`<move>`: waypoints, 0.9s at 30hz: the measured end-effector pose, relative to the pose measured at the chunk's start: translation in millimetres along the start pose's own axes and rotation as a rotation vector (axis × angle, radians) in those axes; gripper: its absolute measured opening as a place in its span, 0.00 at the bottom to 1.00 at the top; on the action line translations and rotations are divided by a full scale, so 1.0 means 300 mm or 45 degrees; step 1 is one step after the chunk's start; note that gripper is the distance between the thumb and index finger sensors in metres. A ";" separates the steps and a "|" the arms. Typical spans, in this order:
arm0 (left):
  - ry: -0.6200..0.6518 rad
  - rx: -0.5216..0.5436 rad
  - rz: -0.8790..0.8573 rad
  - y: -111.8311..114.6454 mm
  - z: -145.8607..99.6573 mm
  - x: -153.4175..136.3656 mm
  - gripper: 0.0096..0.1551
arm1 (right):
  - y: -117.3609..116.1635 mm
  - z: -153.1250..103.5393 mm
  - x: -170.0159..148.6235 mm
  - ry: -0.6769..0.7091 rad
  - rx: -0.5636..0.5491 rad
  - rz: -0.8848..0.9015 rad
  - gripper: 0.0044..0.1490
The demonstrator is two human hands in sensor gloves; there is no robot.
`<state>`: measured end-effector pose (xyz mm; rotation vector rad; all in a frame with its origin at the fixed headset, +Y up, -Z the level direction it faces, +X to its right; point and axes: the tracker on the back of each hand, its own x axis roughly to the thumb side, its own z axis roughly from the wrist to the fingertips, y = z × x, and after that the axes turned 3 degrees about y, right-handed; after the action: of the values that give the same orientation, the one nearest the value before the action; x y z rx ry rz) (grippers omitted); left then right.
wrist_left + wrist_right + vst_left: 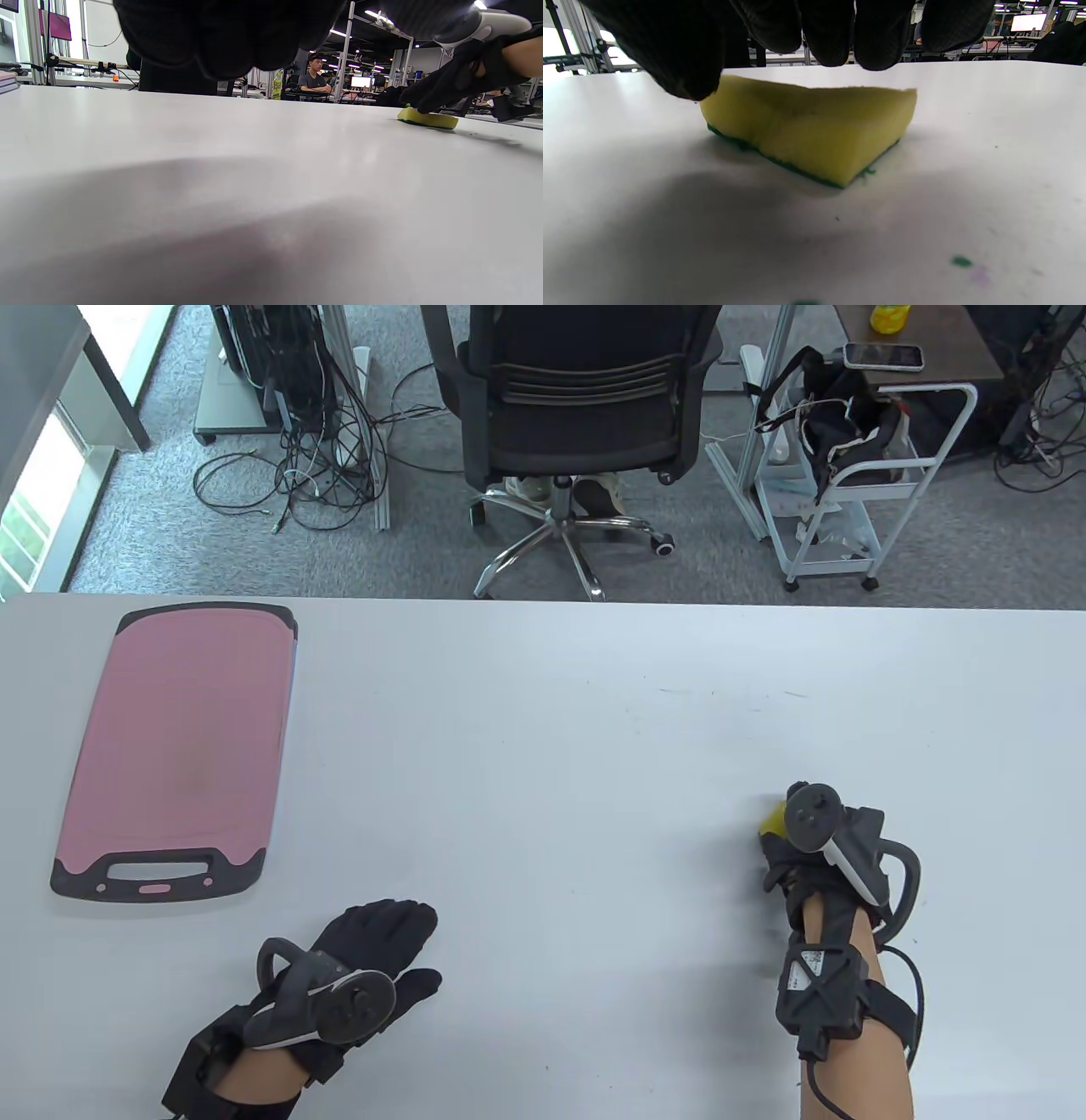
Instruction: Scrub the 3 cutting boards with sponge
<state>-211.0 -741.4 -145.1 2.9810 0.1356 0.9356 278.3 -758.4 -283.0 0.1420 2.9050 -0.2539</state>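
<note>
A pink cutting board (pixel 178 746) with black ends lies at the table's far left; in the left wrist view the boards (pixel 6 80) show as a low stack at the left edge. A yellow sponge (pixel 772 819) with a green underside lies flat on the table at the right. My right hand (pixel 776 838) is over it, thumb at its left corner and fingertips (pixel 878 46) just above its top edge (pixel 814 131). In the left wrist view the right hand (pixel 428 101) touches the sponge (pixel 428 119). My left hand (pixel 386 937) lies flat and open on the table, holding nothing.
Beyond the table's far edge stand a black office chair (pixel 585 407) and a white cart (pixel 848 475). Small green crumbs (pixel 961 261) dot the table (pixel 543 746) near the sponge. The white tabletop stretches between the board and the sponge.
</note>
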 end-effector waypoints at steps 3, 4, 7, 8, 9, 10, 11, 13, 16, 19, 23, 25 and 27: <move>0.017 -0.035 0.010 0.016 0.006 0.002 0.47 | -0.013 0.019 -0.003 0.001 -0.004 -0.025 0.48; 0.019 -0.041 0.014 0.020 0.007 0.004 0.47 | -0.020 0.020 0.001 0.017 -0.042 -0.038 0.47; 0.027 -0.046 0.016 0.026 0.009 0.007 0.47 | -0.030 0.010 0.014 0.050 -0.093 -0.084 0.46; 0.028 -0.048 0.016 0.027 0.009 0.007 0.47 | -0.029 0.005 0.016 0.064 -0.110 -0.100 0.46; 0.028 -0.051 0.014 0.027 0.011 0.007 0.47 | -0.025 -0.005 0.017 0.082 -0.131 -0.111 0.46; 0.027 -0.052 0.012 0.027 0.011 0.007 0.47 | -0.023 -0.016 0.016 0.092 -0.145 -0.098 0.45; 0.026 -0.051 0.009 0.027 0.011 0.007 0.47 | -0.022 -0.029 0.013 0.101 -0.154 -0.055 0.45; 0.031 -0.049 0.014 0.028 0.009 0.010 0.47 | -0.019 -0.053 0.008 0.116 -0.177 0.028 0.45; 0.039 -0.046 0.032 0.027 0.006 0.017 0.46 | 0.008 -0.114 -0.001 0.152 -0.262 0.107 0.46; 0.021 -0.029 0.036 0.019 0.003 0.012 0.47 | 0.022 -0.173 -0.006 0.187 -0.311 0.190 0.46; -0.060 0.009 0.047 -0.006 -0.009 -0.028 0.47 | 0.019 -0.259 -0.016 0.227 -0.396 0.296 0.46; -0.129 0.030 0.044 -0.017 -0.014 -0.066 0.45 | -0.003 -0.289 -0.017 0.252 -0.401 0.331 0.46; -0.223 0.023 0.062 -0.024 -0.022 -0.118 0.45 | -0.022 -0.304 -0.017 0.273 -0.392 0.326 0.46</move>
<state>-244.2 -737.4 -160.0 3.0773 0.0697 0.6757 263.3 -748.8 -193.2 0.5106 3.0451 0.2665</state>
